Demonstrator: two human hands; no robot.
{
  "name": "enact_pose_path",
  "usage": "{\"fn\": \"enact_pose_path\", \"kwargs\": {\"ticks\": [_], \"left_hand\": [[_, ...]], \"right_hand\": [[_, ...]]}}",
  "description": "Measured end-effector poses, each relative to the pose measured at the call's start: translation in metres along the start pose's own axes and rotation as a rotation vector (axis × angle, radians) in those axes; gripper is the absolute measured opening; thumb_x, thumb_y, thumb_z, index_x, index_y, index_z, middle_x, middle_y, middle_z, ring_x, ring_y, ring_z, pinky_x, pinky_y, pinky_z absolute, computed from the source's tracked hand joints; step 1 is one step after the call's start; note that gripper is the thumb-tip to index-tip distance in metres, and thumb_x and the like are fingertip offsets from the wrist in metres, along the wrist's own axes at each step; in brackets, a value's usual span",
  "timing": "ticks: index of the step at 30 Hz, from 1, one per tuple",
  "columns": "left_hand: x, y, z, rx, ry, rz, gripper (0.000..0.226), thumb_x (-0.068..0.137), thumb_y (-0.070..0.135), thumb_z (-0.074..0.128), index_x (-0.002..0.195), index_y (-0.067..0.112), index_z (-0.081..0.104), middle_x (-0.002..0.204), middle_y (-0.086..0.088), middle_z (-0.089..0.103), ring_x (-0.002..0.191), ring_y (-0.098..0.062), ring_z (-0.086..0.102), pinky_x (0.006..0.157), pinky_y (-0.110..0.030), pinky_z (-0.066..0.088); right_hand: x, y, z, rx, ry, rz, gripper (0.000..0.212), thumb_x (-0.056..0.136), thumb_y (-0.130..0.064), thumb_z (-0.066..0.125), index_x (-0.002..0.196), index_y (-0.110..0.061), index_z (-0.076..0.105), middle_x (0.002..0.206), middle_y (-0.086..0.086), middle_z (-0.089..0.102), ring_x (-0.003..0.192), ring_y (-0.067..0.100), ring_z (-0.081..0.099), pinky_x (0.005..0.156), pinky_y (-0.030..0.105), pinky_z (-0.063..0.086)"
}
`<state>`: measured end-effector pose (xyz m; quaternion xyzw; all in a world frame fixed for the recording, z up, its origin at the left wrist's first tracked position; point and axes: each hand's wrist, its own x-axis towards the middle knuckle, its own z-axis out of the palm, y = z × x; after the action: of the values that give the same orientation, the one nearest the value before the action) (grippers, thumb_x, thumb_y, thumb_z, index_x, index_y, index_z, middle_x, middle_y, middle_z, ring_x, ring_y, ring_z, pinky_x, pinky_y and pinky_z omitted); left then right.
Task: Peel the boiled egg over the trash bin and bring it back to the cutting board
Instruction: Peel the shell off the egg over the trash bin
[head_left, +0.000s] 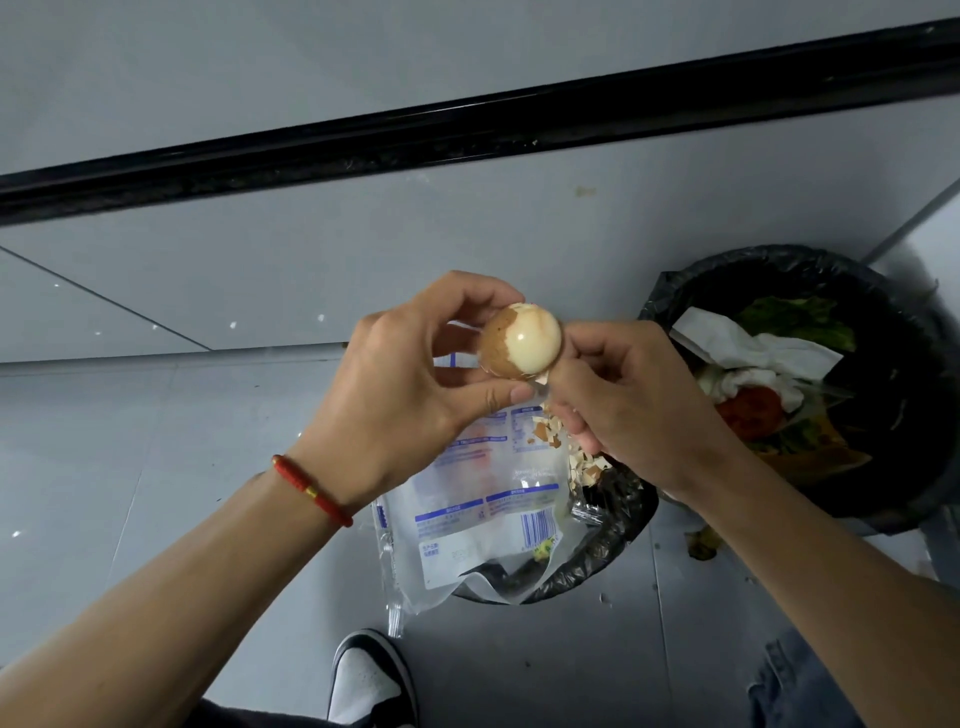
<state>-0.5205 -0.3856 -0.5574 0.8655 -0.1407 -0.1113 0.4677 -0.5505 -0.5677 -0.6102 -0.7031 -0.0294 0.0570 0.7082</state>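
Note:
A boiled egg (521, 340), half brown shell and half bare pale white, is held up in the middle of the view. My left hand (410, 384) grips it from the left with fingers and thumb curled round it. My right hand (623, 400) touches its right underside and pinches a bit of shell there. Directly below stands a small trash bin (613, 530) with a black liner, where a clear plastic food bag (478, 525) and several shell fragments (571, 452) lie on top.
A second, larger bin (893, 322) with a black liner stands to the right, holding tissue, greens and tomato scraps. A black-and-white shoe (371, 680) is on the grey tiled floor below the hands. A dark baseboard strip (467, 135) runs across the top.

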Motion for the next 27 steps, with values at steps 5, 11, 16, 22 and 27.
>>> {"fn": "enact_pose_path", "kwargs": {"ticks": [5, 11, 16, 22, 27], "left_hand": [[0.004, 0.001, -0.004, -0.205, -0.015, -0.117, 0.056, 0.069, 0.018, 0.089, 0.118, 0.020, 0.062, 0.102, -0.011, 0.076, 0.087, -0.032, 0.075, 0.083, -0.047, 0.064], [0.004, 0.002, -0.005, -0.352, -0.040, -0.202, 0.053, 0.075, 0.018, 0.080, 0.122, 0.008, 0.058, 0.103, -0.014, 0.080, 0.095, -0.035, 0.078, 0.092, -0.049, 0.061], [0.004, 0.002, -0.005, -0.303, -0.024, -0.217, 0.047, 0.081, 0.018, 0.079, 0.123, 0.008, 0.059, 0.104, -0.016, 0.079, 0.100, -0.042, 0.073, 0.098, -0.053, 0.057], [0.000, 0.005, -0.002, -0.323, -0.030, -0.243, 0.055, 0.073, 0.022, 0.082, 0.120, 0.008, 0.059, 0.106, -0.019, 0.078, 0.104, -0.041, 0.072, 0.097, -0.055, 0.057], [-0.003, 0.004, 0.002, -0.360, -0.020, -0.255, 0.058, 0.068, 0.019, 0.084, 0.118, 0.003, 0.058, 0.114, -0.030, 0.069, 0.109, -0.048, 0.067, 0.096, -0.060, 0.056]], "right_hand": [[0.002, 0.001, -0.009, 0.072, -0.035, 0.011, 0.028, 0.088, -0.004, 0.051, 0.060, 0.000, 0.048, 0.046, 0.005, 0.048, 0.037, 0.010, 0.038, 0.038, 0.014, 0.031], [0.003, 0.005, -0.014, -0.125, -0.009, -0.079, 0.028, 0.090, -0.011, 0.051, 0.065, -0.006, 0.063, 0.053, 0.003, 0.063, 0.043, 0.009, 0.054, 0.043, 0.020, 0.042], [0.001, 0.007, -0.012, -0.516, 0.084, -0.338, 0.038, 0.093, -0.025, 0.050, 0.076, -0.007, 0.079, 0.057, 0.001, 0.070, 0.046, 0.017, 0.059, 0.046, 0.026, 0.044], [0.000, -0.001, -0.005, -0.339, 0.146, -0.254, 0.043, 0.099, -0.043, 0.053, 0.075, -0.009, 0.062, 0.056, 0.001, 0.062, 0.048, 0.020, 0.058, 0.051, 0.040, 0.050], [-0.002, 0.000, -0.002, -0.337, 0.093, -0.264, 0.038, 0.102, -0.033, 0.041, 0.075, -0.008, 0.051, 0.054, 0.010, 0.055, 0.049, 0.027, 0.052, 0.053, 0.046, 0.045]]}}
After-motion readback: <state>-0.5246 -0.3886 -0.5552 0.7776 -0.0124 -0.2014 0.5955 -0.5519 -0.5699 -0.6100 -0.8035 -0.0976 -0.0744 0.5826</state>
